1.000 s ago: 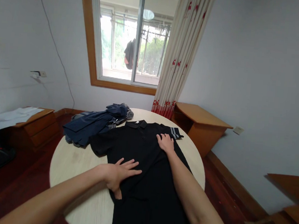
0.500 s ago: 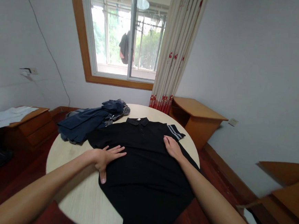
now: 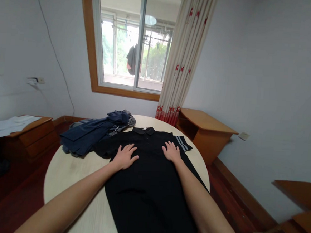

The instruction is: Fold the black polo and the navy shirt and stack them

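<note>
A black polo shirt lies spread on a round pale table, its collar toward the window and its lower part running toward me. Grey stripes mark the cuff of the sleeve on the right. My left hand rests flat on the left side of the chest, fingers spread. On the right side of the chest lies my right hand, palm down with fingers stretched out, close to the striped sleeve. Neither hand grips the cloth.
A heap of dark blue and grey clothes sits at the table's back left, touching the left sleeve. Beyond the table are a wooden desk, a patterned curtain and a window. A wooden cabinet with white cloth stands left.
My left hand has slid up and inward across the shirt's chest. My right hand has shifted slightly left. The shirt's lower left edge lies straighter, and the camera view has tilted up a little.
</note>
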Demonstrator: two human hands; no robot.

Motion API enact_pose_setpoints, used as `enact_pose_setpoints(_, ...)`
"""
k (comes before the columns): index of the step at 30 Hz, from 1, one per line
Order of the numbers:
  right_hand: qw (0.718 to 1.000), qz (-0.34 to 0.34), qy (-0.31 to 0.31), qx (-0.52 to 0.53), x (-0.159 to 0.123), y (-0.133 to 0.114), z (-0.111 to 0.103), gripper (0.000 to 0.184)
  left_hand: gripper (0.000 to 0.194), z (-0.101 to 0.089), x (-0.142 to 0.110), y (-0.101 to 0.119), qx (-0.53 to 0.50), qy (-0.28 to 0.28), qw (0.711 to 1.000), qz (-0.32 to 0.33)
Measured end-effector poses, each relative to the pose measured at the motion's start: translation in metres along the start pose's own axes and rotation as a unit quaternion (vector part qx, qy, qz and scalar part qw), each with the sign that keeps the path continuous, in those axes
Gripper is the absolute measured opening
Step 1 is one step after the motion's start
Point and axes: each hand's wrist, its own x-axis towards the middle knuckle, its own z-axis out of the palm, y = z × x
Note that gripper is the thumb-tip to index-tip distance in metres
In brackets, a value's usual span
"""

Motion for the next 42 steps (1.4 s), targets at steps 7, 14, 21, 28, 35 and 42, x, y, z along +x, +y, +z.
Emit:
enact_pose_setpoints(7, 0.999, 0.028, -0.037, -0.009, -0.024, 0.01, -0.008, 0.084, 0.074, -0.006, -0.028, -0.017, 0.024, -0.054, 0.998, 0.033)
enact_pose_setpoints(14, 0.996, 0.015, -0.086, -0.033, -0.062, 0.004, -0.013, 0.098, 0.08, -0.016, -0.078, -0.015, 0.034, -0.113, 0.991, 0.056)
enact_pose_setpoints(21, 0.985, -0.022, -0.147, -0.086, -0.088, -0.005, -0.026, 0.105, 0.1, -0.05, -0.116, -0.001, 0.042, -0.181, 0.98, 0.073)
enact_pose_setpoints(28, 0.989, -0.137, -0.054, -0.02, -0.074, -0.068, -0.022, 0.062, 0.059, -0.045, -0.042, 0.016, 0.027, -0.045, 0.998, 0.042)
enact_pose_setpoints(35, 0.994, -0.094, -0.046, 0.009, -0.033, -0.054, 0.005, 0.07, 0.073, -0.001, 0.025, -0.031, 0.005, -0.038, 0.999, -0.025)
enact_pose_setpoints(42, 0.999, -0.018, -0.039, -0.027, -0.006, -0.002, -0.003, 0.075, 0.074, -0.004, 0.033, -0.076, 0.032, -0.039, 0.994, -0.097)
